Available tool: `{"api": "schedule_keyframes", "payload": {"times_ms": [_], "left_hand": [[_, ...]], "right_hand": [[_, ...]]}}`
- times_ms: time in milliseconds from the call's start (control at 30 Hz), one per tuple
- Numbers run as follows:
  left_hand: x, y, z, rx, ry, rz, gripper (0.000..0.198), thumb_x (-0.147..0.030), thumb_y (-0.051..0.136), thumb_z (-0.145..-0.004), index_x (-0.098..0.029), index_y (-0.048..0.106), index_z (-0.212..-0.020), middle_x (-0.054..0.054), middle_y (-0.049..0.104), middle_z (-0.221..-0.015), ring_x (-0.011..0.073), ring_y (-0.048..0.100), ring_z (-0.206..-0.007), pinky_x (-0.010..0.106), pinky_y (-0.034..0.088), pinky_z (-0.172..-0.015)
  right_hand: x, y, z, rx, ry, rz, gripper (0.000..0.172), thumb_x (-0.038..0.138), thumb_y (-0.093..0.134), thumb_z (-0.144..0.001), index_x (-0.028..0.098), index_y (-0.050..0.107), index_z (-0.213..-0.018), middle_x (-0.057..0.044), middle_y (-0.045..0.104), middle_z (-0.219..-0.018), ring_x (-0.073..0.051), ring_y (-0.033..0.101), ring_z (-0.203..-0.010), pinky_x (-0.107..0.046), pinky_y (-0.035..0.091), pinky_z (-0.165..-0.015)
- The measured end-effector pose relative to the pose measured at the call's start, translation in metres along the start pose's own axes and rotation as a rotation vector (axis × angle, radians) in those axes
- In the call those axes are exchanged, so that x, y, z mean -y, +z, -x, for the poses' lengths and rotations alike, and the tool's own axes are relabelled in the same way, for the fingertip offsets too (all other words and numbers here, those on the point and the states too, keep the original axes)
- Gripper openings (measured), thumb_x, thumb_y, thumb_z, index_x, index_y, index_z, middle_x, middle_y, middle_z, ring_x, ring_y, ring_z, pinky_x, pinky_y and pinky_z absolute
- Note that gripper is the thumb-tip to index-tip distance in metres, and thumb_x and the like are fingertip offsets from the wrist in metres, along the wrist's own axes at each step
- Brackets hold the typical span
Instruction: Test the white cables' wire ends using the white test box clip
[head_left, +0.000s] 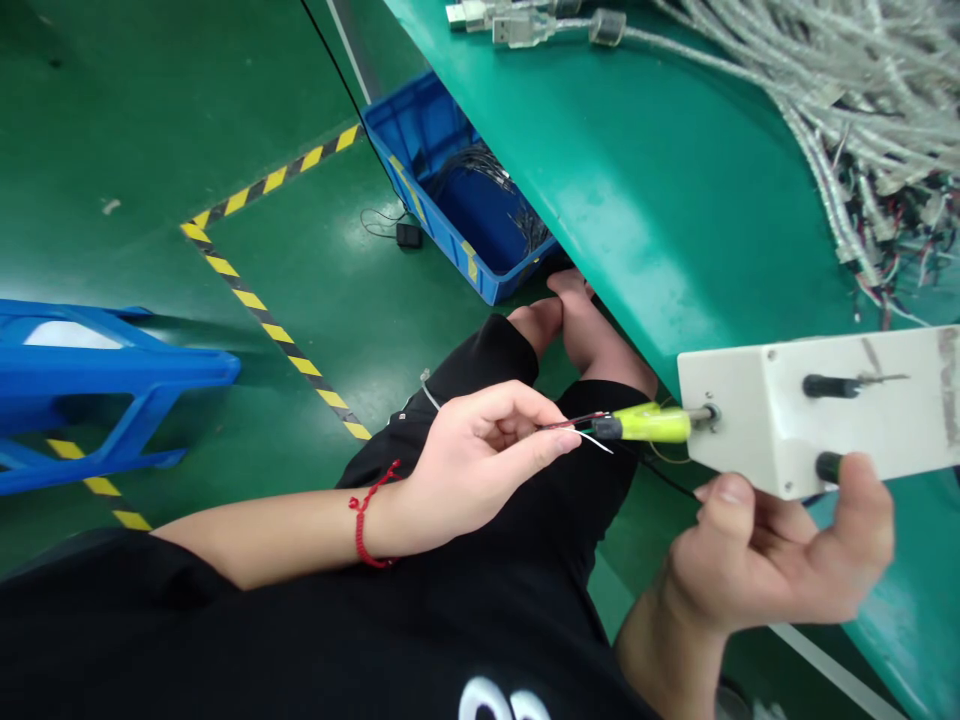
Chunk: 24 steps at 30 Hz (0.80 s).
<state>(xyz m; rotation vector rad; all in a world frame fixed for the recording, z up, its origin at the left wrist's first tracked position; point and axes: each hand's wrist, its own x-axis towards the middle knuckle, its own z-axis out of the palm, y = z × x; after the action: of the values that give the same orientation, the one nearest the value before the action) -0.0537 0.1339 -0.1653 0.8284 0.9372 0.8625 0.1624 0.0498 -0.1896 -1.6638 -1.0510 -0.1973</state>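
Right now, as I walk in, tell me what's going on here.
A person's left hand pinches thin wires by the dark end of a yellow-green piece that sticks out from a white box. The right hand is at the box's edge, one finger at the nearer black knob. A pile of clear-sheathed cables lies on the green tabletop.
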Motion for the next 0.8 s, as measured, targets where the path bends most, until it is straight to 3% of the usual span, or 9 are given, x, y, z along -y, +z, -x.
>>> {"api": "schedule_keyframes", "payload": {"times_ms": [433, 800], "left_hand": [[0.0000, -0.0011, 0.0014, -0.010, 0.000, 0.002, 0.025, -0.032, 0.093, -0.083, -0.015, 0.075, -0.085, 0.003, 0.074, -0.073, 0.0081, 0.056, -0.054, 0.019, 0.044, -0.046], [0.0019, -0.0037, 0.0043, -0.018, 0.004, 0.034, 0.020, -0.026, 0.092, -0.083, -0.015, 0.076, -0.086, 0.002, 0.073, -0.072, 0.0081, 0.056, -0.056, 0.018, 0.044, -0.048]], "right_hand": [[-0.0030, -0.0010, 0.0007, 0.001, -0.008, 0.015, 0.071, 0.032, 0.085, -0.078, 0.017, 0.067, -0.145, -0.017, 0.064, -0.139, -0.024, 0.072, -0.080, -0.040, 0.061, -0.055], [-0.0061, -0.0020, 0.0019, -0.024, -0.045, 0.017, 0.076, 0.027, 0.085, -0.070, 0.021, 0.070, -0.144, -0.015, 0.064, -0.142, -0.035, 0.075, -0.104, -0.045, 0.067, -0.066]]}}
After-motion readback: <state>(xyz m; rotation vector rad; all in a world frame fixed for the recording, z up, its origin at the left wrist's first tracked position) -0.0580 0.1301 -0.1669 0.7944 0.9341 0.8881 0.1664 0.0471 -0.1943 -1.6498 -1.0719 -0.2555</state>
